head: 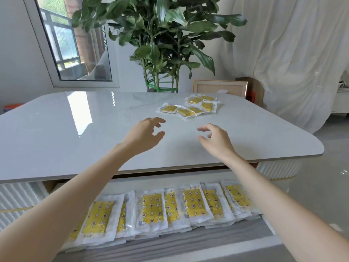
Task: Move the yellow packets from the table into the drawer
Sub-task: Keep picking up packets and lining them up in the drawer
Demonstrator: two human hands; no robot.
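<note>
Several yellow packets (190, 106) in clear wrappers lie in a loose cluster on the far right part of the white table (75, 133). Below the table's near edge an open drawer (188, 241) holds a row of several more yellow packets (153, 208), overlapping side by side. My left hand (145, 135) hovers over the middle of the table, fingers loosely spread, holding nothing. My right hand (217, 138) hangs beside it, also empty with relaxed fingers. Both hands are short of the table cluster and touch no packet.
A large potted plant (162, 44) stands behind the table. A framed panel (221, 87) and a cardboard box lean at the back right beside white curtains (292, 63). A window (71, 44) is at the back left. Ribbed white table bases show under the top.
</note>
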